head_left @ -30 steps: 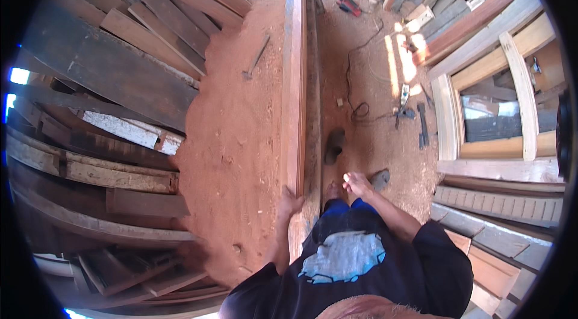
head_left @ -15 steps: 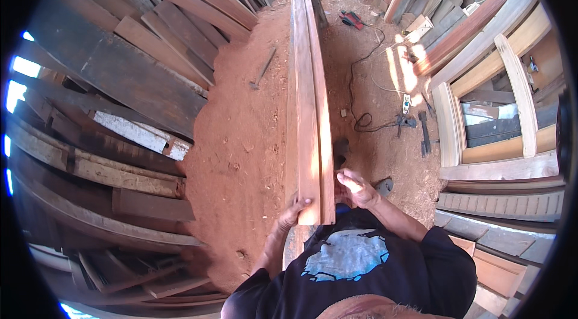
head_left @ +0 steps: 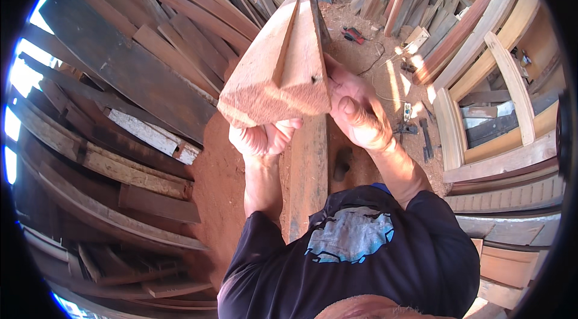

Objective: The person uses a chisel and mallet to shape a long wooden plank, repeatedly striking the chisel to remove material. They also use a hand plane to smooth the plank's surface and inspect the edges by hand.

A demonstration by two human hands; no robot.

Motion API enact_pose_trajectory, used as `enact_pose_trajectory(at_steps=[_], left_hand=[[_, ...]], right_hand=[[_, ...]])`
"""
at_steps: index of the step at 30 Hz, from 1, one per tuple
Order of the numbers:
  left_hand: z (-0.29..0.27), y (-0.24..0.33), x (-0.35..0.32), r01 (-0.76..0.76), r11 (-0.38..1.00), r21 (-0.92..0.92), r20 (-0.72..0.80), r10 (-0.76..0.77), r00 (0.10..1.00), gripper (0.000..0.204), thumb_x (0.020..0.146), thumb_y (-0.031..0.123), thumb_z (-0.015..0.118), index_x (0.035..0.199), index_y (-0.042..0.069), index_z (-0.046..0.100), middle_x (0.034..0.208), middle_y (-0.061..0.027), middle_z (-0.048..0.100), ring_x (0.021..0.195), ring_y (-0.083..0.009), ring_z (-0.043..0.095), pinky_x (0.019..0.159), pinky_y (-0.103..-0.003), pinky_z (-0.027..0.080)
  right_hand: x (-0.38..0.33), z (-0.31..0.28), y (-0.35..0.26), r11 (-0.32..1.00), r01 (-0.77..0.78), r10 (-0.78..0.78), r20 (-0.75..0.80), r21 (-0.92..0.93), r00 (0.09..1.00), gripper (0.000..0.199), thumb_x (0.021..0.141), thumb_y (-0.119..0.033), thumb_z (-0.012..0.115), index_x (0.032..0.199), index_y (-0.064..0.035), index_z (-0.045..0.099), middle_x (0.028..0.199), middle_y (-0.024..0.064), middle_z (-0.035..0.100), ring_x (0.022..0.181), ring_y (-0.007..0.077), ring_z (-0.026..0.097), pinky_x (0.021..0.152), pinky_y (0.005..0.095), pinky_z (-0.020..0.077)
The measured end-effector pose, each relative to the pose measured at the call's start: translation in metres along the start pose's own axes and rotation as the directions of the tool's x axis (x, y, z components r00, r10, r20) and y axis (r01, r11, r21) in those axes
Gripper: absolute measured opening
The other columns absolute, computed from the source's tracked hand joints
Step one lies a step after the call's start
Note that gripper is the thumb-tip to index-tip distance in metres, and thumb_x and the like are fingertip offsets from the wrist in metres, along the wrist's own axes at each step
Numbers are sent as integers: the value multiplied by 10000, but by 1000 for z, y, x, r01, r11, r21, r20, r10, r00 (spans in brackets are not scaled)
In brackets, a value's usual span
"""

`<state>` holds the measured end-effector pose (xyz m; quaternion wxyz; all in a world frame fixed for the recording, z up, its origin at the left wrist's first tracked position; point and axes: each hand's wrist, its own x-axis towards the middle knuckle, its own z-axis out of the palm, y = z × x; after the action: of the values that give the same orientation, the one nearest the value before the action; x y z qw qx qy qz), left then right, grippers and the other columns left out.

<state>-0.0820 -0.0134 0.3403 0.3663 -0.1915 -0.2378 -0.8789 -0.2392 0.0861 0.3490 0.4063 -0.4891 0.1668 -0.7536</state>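
Observation:
A long reddish-brown wooden beam (head_left: 301,54) with a stepped groove along its length points away from me. Its sawn near end is raised close to the head camera and looks large. My left hand (head_left: 263,138) is closed under the left of that end, its fingers partly hidden by the wood. Against the beam's right side, my right hand (head_left: 360,105) grips with the thumb in view and the fingertips hidden. Below the beam runs a narrow, worn wooden bench top (head_left: 308,165).
Planks (head_left: 129,63) lean and lie stacked along the left. To the right stand a pale wooden frame (head_left: 454,120) and more timber. A red power tool (head_left: 353,35) with a cord, a power strip (head_left: 407,111) and a dark tool (head_left: 426,138) lie on the sawdust-covered ground (head_left: 211,198).
The beam's near end has come up off the bench toward the head camera. Both hands have moved forward and up, the left now under the end and the right against its side.

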Motion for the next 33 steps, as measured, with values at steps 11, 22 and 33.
enact_pose_trajectory(at_steps=[11, 22, 33], left_hand=[[34, -15, 29, 89, 978, -189, 32, -85, 996, 729, 978, 452, 665, 1533, 43, 430, 1481, -261, 536, 1226, -498, 622, 856, -628, 613], [-22, -24, -17, 238, 971, -13, -32, -238, 971, 704, 928, 333, 745, 1510, 62, 456, 1480, -198, 546, 1303, -424, 590, 1018, -603, 555], [-154, -214, -209, 821, 570, -37, -734, -573, 365, 885, 1005, 593, 595, 1642, 88, 246, 1658, -111, 349, 1506, -264, 358, 1229, -447, 329]], right_hand=[[10, 3, -23, 987, 81, -87, -40, -138, 995, 902, 947, -516, 716, 1494, 134, 414, 1539, 196, 481, 1432, 286, 456, 1208, 437, 319], [-21, -54, 0, 923, -152, 232, -196, 353, 953, 829, 1034, -591, 525, 1494, 94, 440, 1489, 237, 538, 1370, 310, 546, 1191, 474, 390], [-264, -218, 93, 637, -729, 729, -503, 251, 464, 387, 972, -219, 664, 1267, 32, 679, 1148, 110, 744, 993, 201, 718, 895, 344, 576]])
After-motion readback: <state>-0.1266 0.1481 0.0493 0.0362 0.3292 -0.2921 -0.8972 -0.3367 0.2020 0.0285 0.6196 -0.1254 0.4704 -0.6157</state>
